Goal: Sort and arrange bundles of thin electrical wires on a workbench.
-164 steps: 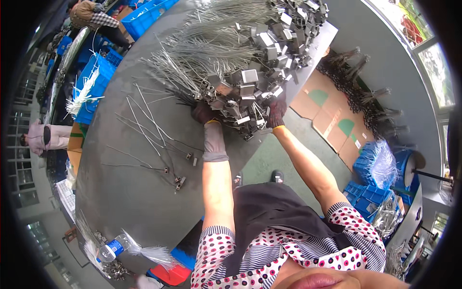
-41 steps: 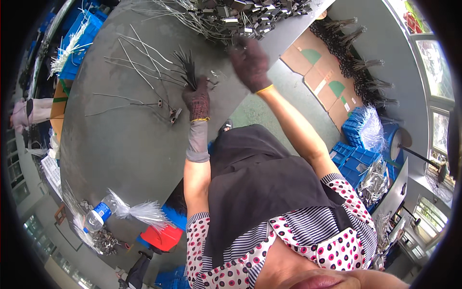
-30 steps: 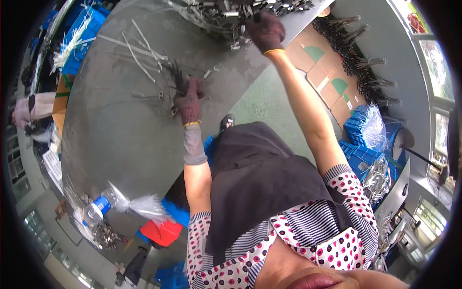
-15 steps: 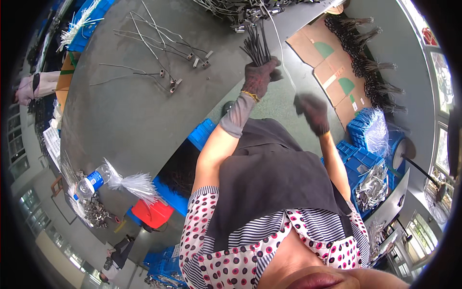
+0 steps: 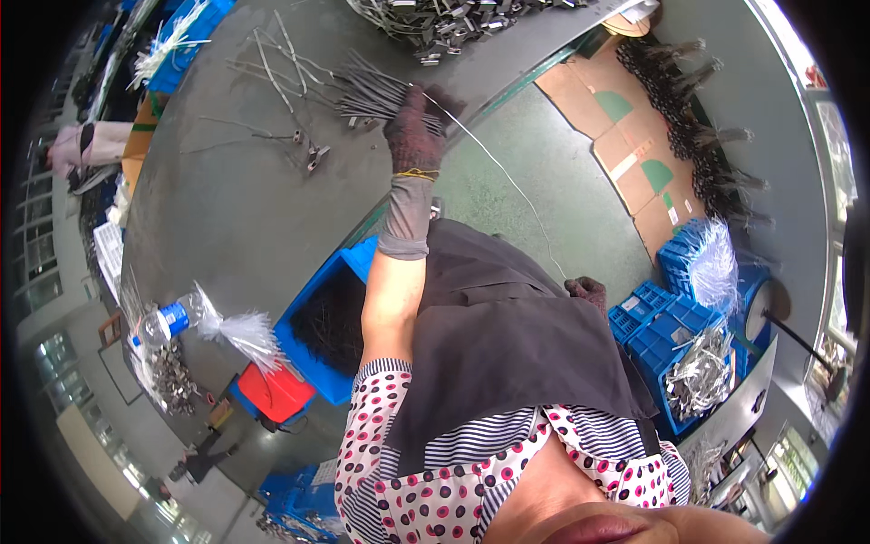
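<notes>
My gloved left hand [image 5: 415, 134] is closed around a bundle of thin black strips or tubes [image 5: 364, 91], which fans out leftward over the grey table. A thin white wire [image 5: 507, 177] runs from beside that hand down to the right. Its lower end meets my gloved right hand [image 5: 587, 291], which is low beside the black apron, fingers curled in and partly hidden. Just left of the bundle, several wires with small metal clips [image 5: 314, 156] lie on the table, some of them behind the black strips.
A heap of metal clips [image 5: 453, 27] covers the table's far edge. Beneath the near edge is a blue bin [image 5: 340, 385] of dark strands, beside a red container [image 5: 272, 396]. Flattened cardboard [image 5: 625, 150] with dark bundles and blue crates [image 5: 666, 331] stand right. A plastic bottle [image 5: 168, 322] lies left.
My left hand has moved left with the black bundle, which has tipped from upright to leftward. My right hand has dropped toward the apron, and the white wire now slants between both hands.
</notes>
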{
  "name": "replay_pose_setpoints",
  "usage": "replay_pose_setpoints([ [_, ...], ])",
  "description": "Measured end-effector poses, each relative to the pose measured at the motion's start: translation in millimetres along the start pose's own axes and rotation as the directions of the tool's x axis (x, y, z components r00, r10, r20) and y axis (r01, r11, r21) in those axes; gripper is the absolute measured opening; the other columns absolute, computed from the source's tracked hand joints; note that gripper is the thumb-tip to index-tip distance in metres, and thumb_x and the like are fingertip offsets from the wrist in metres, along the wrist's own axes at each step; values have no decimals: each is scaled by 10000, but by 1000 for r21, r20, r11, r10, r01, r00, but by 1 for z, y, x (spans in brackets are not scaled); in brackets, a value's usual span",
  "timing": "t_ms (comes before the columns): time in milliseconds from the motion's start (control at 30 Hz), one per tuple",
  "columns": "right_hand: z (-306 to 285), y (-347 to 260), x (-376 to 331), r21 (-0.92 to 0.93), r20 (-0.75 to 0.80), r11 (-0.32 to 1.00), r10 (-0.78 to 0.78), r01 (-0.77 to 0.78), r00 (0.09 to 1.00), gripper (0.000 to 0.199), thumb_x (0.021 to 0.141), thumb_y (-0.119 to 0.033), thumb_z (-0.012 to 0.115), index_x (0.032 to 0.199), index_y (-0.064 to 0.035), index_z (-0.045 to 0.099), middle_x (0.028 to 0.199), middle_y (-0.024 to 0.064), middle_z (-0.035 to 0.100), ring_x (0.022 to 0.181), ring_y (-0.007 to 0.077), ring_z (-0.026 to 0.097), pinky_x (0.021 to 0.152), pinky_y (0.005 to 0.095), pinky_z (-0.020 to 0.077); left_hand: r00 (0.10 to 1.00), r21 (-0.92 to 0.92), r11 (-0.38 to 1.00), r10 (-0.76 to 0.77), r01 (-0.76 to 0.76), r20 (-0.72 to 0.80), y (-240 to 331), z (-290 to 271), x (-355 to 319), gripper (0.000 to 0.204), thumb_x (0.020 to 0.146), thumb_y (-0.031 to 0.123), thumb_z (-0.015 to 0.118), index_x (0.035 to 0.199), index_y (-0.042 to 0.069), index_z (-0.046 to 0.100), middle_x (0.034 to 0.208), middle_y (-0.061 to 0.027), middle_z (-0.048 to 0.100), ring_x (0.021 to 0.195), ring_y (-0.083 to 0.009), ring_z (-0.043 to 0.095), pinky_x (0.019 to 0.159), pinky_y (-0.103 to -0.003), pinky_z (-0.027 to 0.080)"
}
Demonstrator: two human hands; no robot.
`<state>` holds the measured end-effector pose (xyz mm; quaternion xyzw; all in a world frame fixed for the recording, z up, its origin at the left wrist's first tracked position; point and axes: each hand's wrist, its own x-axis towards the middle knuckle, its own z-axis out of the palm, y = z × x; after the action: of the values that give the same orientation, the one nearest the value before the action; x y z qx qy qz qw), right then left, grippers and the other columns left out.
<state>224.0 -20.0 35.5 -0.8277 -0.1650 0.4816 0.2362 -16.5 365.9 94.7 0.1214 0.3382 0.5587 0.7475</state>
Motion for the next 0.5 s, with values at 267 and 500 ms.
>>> replay_pose_setpoints([
  [267,1,5,16,70,27,996,-59,57,998,368,756,-318,767,769,39,680,635,71,614,575,143,524,545,341,439,968,-79,978,178,-194,-176,47,-17,-10,207,952,302,631,1077,137,621,876,-75,661,744,-243,645,800,-548,570],
  [500,51,-120,31,-149,36,973,-175,179,984,314,792,-268,769,728,23,669,615,57,603,556,135,533,516,326,429,977,23,990,143,-141,-156,61,-29,-8,198,949,269,641,1034,91,630,881,-94,665,755,-247,662,726,-509,600],
])
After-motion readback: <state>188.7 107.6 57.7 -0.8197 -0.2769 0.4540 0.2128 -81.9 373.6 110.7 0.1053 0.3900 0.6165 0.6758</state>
